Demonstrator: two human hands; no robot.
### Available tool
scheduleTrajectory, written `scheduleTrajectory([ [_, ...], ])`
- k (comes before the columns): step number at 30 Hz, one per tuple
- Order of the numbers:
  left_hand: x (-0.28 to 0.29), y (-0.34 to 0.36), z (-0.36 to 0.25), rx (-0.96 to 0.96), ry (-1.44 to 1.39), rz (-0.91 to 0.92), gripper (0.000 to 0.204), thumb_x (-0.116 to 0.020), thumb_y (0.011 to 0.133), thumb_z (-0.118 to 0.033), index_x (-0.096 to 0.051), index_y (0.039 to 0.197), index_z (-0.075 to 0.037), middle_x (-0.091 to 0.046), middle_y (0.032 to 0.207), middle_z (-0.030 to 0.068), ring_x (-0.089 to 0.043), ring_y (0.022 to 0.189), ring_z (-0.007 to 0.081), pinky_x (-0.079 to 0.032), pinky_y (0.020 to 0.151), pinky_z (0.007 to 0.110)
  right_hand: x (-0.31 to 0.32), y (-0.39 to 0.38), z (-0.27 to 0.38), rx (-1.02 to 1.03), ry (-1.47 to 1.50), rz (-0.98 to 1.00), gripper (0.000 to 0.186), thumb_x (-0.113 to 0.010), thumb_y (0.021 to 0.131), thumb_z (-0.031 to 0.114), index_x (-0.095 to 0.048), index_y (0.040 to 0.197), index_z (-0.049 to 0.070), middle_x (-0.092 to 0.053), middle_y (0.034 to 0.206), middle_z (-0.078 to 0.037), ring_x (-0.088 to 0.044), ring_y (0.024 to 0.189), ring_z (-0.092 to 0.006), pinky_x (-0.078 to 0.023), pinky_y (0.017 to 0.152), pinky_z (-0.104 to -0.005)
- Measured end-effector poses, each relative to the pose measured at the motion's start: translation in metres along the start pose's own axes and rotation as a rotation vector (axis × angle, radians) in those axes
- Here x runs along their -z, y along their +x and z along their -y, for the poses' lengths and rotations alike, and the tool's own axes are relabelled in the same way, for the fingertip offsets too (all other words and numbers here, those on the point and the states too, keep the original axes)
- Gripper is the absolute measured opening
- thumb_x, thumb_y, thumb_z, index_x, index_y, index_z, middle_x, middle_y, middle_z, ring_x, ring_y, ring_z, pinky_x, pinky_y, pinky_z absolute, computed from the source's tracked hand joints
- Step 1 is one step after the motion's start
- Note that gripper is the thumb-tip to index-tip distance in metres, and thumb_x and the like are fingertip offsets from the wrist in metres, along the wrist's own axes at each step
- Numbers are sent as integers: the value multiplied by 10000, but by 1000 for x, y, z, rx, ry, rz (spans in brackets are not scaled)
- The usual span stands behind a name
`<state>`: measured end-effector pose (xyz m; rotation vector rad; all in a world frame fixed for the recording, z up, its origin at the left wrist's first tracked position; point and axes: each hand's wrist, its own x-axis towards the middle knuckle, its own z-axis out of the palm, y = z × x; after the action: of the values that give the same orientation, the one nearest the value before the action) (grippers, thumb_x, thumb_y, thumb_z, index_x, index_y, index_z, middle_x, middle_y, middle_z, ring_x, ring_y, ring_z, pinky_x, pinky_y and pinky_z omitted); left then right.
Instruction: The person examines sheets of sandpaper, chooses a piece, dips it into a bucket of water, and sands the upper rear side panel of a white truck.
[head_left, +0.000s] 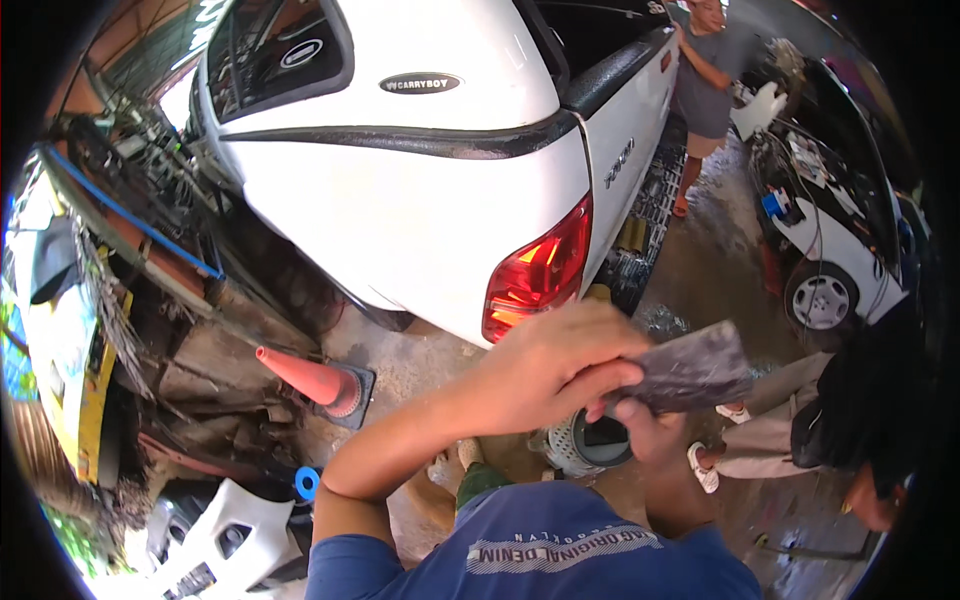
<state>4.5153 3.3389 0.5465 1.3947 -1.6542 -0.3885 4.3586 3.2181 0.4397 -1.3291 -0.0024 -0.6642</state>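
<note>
Both my hands are raised in front of my blue shirt, over the wet floor. My left hand (pixel 585 360) is closed, thumb and fingers pinching the near edge of a dark grey, flat piece that looks like wet sandpaper (pixel 695 370). From below, my right hand (pixel 650 430) grips the same piece, its fingers partly hidden behind it. Just beyond my left hand is the red tail light (pixel 540 270) of a white pickup truck (pixel 400 200). Beneath my hands stands a light perforated basket or bucket (pixel 575 450) with something dark in it.
An orange traffic cone (pixel 310 380) stands left of the truck. White bumper parts (pixel 230 540) lie at the lower left, near piled scrap (pixel 220 370). A person (pixel 705 80) stands by the tailgate. Another person's legs (pixel 770 420) are close at right, before a partly dismantled car (pixel 830 240).
</note>
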Motion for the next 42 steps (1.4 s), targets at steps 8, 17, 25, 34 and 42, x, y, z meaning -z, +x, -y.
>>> scheduleTrajectory([
  [8,133,-12,72,-307,592,-165,433,-708,874,-271,-624,1223,-28,-568,1262,167,-543,1165,358,-459,971,426,-89,90,6,479,-71,-365,280,-564,943,76,-605,1170,-81,-684,1038,-157,-675,953,-272,-553,834,-380],
  [17,234,-20,138,-557,814,-124,527,-691,864,-360,-597,1245,-7,-470,1439,176,-408,1365,351,-362,1110,472,-187,205,-23,474,-225,-580,245,-576,939,47,-624,1147,-71,-683,1083,-146,-668,951,-236,-539,871,-368],
  [25,274,-20,157,-645,979,-96,702,-609,890,-455,-463,1416,-14,-415,1515,130,-329,1438,253,-239,1191,443,-205,242,-16,558,-460,-475,176,-612,944,79,-679,1065,-30,-719,992,-68,-670,904,-139,-524,840,-288],
  [34,394,-67,203,-465,962,-472,596,-694,853,-169,-499,1406,-58,-421,1504,180,-375,1405,373,-291,1162,468,-212,243,-9,449,-567,-420,198,-608,957,99,-661,1094,-34,-709,1002,-73,-671,922,-148,-514,849,-283],
  [42,524,-52,310,150,890,-1341,721,-407,1013,-524,-336,1493,9,-258,1547,302,-185,1454,462,-154,1194,505,-221,250,-8,412,-542,-412,205,-623,951,136,-671,1068,-26,-706,983,-66,-682,896,-155,-501,834,-289],
])
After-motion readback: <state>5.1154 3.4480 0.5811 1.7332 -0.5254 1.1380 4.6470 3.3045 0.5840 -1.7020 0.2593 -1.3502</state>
